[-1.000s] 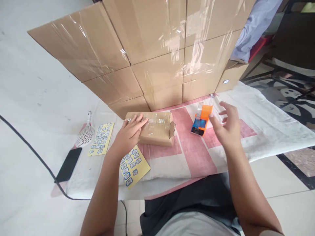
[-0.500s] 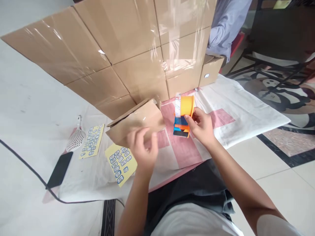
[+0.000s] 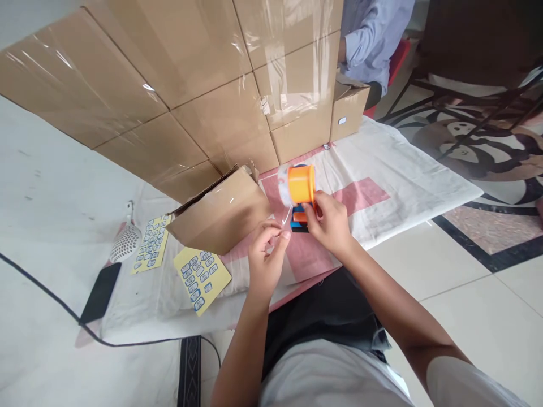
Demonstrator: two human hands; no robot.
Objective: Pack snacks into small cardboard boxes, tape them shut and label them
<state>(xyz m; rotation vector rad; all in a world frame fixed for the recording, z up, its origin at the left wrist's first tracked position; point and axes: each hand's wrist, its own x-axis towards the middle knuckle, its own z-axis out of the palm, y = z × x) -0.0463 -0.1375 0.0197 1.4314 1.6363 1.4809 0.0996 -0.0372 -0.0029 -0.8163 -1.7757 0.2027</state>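
Observation:
An orange and blue tape dispenser with a roll of clear tape is gripped in my right hand, held above the cloth. My left hand is closed, thumb and fingers pinching the end of the clear tape, which stretches a short way from the dispenser. Left of the dispenser, a small cardboard box rests at a slant on the table, its upper edge showing a gap at the flap. Neither hand touches the box visibly.
A wall of taped cardboard boxes stands behind. Yellow sticker sheets, a white slotted spoon and a black phone lie left on the cloth-covered table. A black cable crosses there. A person's sleeve shows behind the boxes.
My left hand has moved from in front of the small box to the dispenser and pinched the tape end. The dispenser has tilted in my right hand. The view has shifted slightly.

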